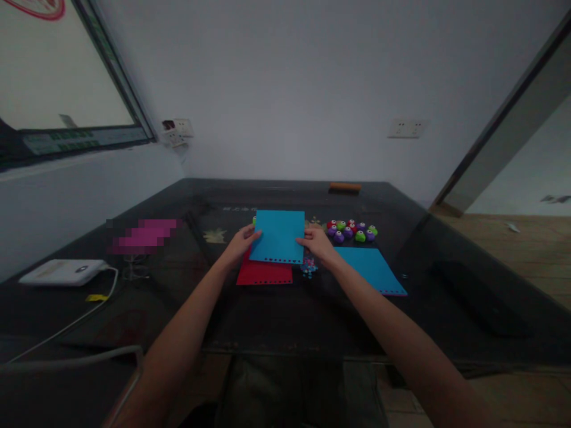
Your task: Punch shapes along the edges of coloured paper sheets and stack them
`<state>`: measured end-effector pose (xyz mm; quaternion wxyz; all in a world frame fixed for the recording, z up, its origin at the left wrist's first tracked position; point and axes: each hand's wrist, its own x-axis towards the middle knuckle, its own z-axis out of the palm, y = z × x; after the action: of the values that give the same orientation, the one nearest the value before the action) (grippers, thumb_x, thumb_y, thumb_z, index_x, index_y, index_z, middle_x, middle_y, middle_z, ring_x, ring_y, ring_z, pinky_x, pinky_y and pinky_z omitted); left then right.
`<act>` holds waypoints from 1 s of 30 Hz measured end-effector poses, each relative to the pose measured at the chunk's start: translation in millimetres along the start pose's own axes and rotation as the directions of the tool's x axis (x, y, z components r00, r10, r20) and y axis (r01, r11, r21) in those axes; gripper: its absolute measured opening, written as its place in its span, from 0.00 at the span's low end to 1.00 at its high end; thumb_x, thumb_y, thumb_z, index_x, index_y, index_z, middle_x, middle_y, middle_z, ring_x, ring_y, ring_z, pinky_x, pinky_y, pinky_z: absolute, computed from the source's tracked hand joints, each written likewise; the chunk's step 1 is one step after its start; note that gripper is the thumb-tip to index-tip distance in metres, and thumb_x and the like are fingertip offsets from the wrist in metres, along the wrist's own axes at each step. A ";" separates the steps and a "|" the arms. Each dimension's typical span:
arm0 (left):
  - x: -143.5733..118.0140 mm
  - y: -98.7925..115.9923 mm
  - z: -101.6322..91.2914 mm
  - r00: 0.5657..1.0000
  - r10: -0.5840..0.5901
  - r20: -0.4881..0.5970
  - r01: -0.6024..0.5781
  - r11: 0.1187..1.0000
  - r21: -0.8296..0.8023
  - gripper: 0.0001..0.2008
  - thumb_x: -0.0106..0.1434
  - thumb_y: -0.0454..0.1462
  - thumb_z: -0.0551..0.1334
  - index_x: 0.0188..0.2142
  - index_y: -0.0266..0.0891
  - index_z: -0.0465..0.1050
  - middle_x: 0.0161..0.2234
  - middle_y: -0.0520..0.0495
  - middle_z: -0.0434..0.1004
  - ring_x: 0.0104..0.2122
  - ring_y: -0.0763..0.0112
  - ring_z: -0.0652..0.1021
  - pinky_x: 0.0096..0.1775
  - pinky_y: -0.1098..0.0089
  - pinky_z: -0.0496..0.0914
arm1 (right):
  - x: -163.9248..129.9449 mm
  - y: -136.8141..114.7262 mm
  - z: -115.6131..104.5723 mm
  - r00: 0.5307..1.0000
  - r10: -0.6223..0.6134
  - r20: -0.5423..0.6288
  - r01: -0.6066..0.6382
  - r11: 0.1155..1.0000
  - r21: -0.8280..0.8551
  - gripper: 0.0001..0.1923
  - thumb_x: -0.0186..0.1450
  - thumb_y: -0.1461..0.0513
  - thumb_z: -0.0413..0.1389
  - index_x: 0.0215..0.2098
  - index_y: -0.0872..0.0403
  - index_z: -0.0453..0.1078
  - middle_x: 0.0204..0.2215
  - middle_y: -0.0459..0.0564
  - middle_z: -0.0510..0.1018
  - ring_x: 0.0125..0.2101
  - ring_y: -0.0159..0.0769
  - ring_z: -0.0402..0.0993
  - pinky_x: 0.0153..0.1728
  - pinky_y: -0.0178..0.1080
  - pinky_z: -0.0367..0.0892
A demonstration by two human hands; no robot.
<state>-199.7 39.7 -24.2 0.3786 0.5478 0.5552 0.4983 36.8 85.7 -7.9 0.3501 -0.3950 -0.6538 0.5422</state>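
My left hand [243, 241] and my right hand [314, 242] grip the two side edges of a blue sheet [278, 235] with a row of punched holes along its near edge. It is held just above a red sheet [264, 273] that lies on the dark table [312, 315] and shows the same row of holes. A second blue sheet [370, 268] lies flat to the right of my right hand. A small pile of punched paper bits [308, 267] sits between the sheets.
Several small craft punches [351, 230] in red, green and purple cluster behind the right blue sheet. An orange bar [345, 187] lies at the far edge. At the left are a white device [65, 271] with a cable and a blurred pink patch [143, 234].
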 end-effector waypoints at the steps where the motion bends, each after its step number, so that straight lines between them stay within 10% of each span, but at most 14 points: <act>1: -3.4 3.7 5.1 1.000 -0.020 0.014 0.021 0.998 -0.062 0.26 0.55 0.49 0.59 0.48 0.34 0.68 0.45 0.39 0.74 0.42 0.61 0.75 0.43 0.62 0.69 | -1.2 -1.5 -5.5 1.000 -0.008 -0.020 0.008 1.000 0.004 0.08 0.55 0.65 0.55 0.34 0.58 0.71 0.25 0.49 0.77 0.20 0.28 0.68 0.18 0.30 0.58; 9: -21.4 18.3 35.8 0.989 -0.026 0.148 0.040 0.995 -0.097 0.19 0.53 0.50 0.62 0.34 0.34 0.75 0.32 0.43 0.79 0.31 0.64 0.77 0.38 0.63 0.70 | -25.8 -11.7 -39.9 0.987 -0.062 -0.148 0.071 0.996 0.055 0.15 0.51 0.59 0.60 0.36 0.58 0.73 0.28 0.50 0.79 0.24 0.32 0.72 0.21 0.32 0.62; 15: -22.6 17.6 42.6 0.992 0.047 0.120 -0.048 0.999 0.001 0.18 0.56 0.49 0.59 0.29 0.35 0.73 0.25 0.46 0.77 0.26 0.68 0.75 0.33 0.67 0.68 | -48.8 -7.9 -33.9 0.995 -0.029 -0.096 0.051 0.971 0.235 0.19 0.48 0.56 0.64 0.37 0.57 0.73 0.33 0.52 0.79 0.32 0.38 0.75 0.36 0.41 0.70; 30: -29.9 30.2 48.4 0.980 0.049 0.195 -0.052 0.999 0.012 0.15 0.57 0.47 0.59 0.29 0.36 0.74 0.25 0.46 0.78 0.29 0.65 0.76 0.37 0.65 0.67 | -49.1 10.4 -34.9 0.993 -0.038 -0.110 0.047 0.995 0.085 0.19 0.48 0.53 0.63 0.32 0.59 0.74 0.33 0.55 0.79 0.32 0.40 0.75 0.40 0.45 0.69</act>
<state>-142.6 14.0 -9.1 0.4137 0.6111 0.5056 0.4470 90.9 57.9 -13.8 0.4135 -0.3940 -0.6177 0.5406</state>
